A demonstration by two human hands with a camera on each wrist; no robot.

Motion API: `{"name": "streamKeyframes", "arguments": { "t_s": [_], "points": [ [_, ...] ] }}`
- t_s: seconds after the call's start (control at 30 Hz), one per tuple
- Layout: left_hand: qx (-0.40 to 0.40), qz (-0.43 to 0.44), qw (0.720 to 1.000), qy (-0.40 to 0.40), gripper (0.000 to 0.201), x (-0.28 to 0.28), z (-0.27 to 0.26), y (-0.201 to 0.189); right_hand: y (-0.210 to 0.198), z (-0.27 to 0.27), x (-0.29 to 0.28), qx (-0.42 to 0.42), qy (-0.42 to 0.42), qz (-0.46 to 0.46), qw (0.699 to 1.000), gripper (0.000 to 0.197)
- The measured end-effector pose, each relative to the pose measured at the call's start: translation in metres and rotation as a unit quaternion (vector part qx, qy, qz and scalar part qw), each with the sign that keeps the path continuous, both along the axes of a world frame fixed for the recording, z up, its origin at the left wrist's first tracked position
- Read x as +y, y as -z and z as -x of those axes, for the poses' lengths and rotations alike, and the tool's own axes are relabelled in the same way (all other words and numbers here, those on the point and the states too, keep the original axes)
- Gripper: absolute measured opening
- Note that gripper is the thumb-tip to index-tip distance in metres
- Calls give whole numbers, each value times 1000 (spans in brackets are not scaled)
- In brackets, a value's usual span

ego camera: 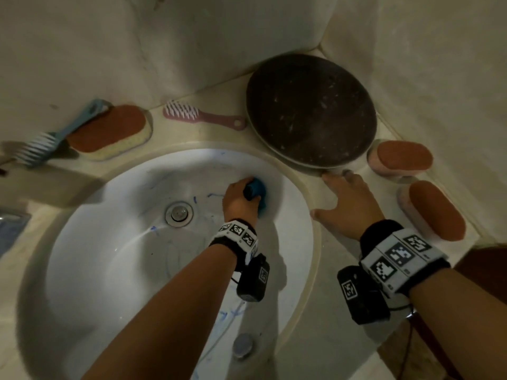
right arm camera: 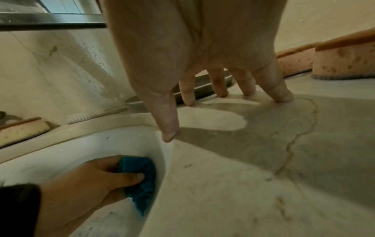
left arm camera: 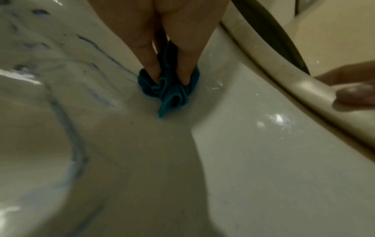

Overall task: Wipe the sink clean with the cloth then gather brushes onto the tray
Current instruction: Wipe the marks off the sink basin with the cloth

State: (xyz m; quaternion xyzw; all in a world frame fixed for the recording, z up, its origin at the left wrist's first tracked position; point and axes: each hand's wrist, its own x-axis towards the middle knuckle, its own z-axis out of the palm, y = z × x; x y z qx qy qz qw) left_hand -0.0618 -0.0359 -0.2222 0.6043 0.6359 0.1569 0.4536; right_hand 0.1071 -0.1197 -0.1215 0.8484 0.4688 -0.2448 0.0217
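Observation:
My left hand point(ego camera: 241, 194) grips a crumpled teal cloth point(ego camera: 258, 189) point(left arm camera: 168, 89) point(right arm camera: 140, 176) and presses it against the far right wall of the white sink point(ego camera: 115, 242), which carries blue marks. My right hand point(ego camera: 345, 201) point(right arm camera: 202, 89) rests open on the counter beside the sink rim, fingers spread, fingertips near the round dark tray point(ego camera: 311, 111). A pink brush point(ego camera: 197, 115) lies left of the tray. A blue brush point(ego camera: 52, 138) lies at the far left, partly on a sponge.
A yellow sponge with a brown top point(ego camera: 109, 133) sits behind the sink at left. Two pink sponges with brown tops point(ego camera: 400, 157) point(ego camera: 436, 209) lie on the counter right of the tray. The drain point(ego camera: 179, 213) is mid-basin. Walls close in behind and at right.

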Motion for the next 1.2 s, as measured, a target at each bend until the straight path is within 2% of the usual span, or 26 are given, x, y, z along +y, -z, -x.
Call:
{"name": "streamKeyframes", "arguments": {
  "t_s": [0.07,0.17,0.23,0.3,0.43,0.53,0.67,0.83,1.0,1.07,1.2],
  "points": [
    [0,-5,1000,11,41,0,5,-2,-2,0,1,-2,0,3,1000,87],
    [-13,-8,996,-84,35,12,8,-7,-4,0,1,3,3,12,1000,86],
    [-10,5,994,-110,35,15,3,-10,-5,0,1,4,5,17,1000,86],
    [-10,11,997,-72,35,7,-6,-14,-5,1,1,6,5,18,1000,85],
    [-71,3,997,22,30,-22,-14,-22,-6,0,1,11,7,16,1000,86],
    [-51,45,991,114,28,-31,-11,-27,-5,1,3,2,5,17,1000,86],
    [-14,91,972,217,29,-38,-1,-30,-4,3,3,-8,5,12,1000,87],
    [47,71,946,312,31,-62,14,-30,-3,15,-5,-22,12,57,998,83],
    [97,85,898,422,40,-72,35,-35,-11,16,-19,15,-32,94,995,94],
    [135,78,884,440,38,-69,42,-37,-8,19,-26,5,-45,92,995,94],
    [160,59,906,387,37,-64,49,-33,-4,20,-28,2,-43,85,995,91]
  ]
}}
